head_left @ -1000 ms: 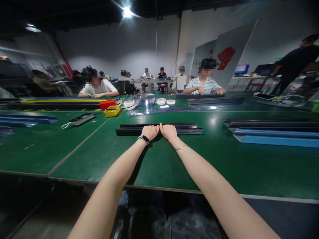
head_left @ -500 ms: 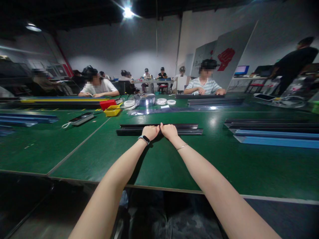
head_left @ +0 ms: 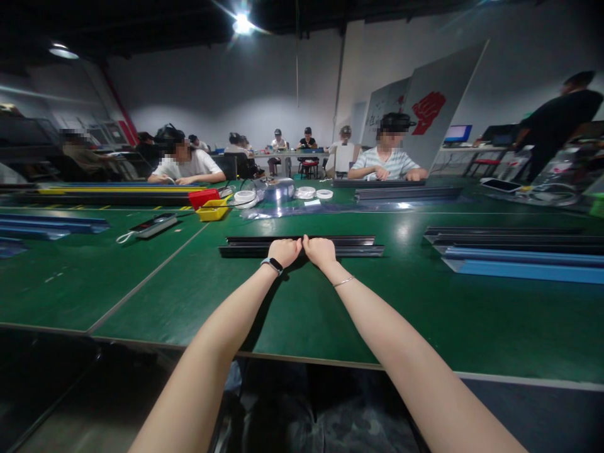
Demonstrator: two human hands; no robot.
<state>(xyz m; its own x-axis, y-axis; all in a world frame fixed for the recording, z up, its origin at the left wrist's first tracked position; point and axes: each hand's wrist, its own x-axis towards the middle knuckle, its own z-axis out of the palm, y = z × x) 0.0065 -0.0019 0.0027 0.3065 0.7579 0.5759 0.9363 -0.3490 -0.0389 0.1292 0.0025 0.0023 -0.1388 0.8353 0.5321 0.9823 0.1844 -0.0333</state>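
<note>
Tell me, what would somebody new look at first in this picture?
Probably the left hand and right hand, curled side by side over the black rails on the green table. Next might come the bright lamp glowing overhead and the big red fist on the grey panel, back right.

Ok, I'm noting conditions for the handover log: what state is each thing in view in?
Dark strips: lying left to right, gripped
Left hand: curled on them
Right hand: curled on them
Blue strips: lying, not held
Yellow bin: upright, open-topped
Monitor: lit
Ceiling lamps: lit
Handheld device: lying flat, display unclear
</note>
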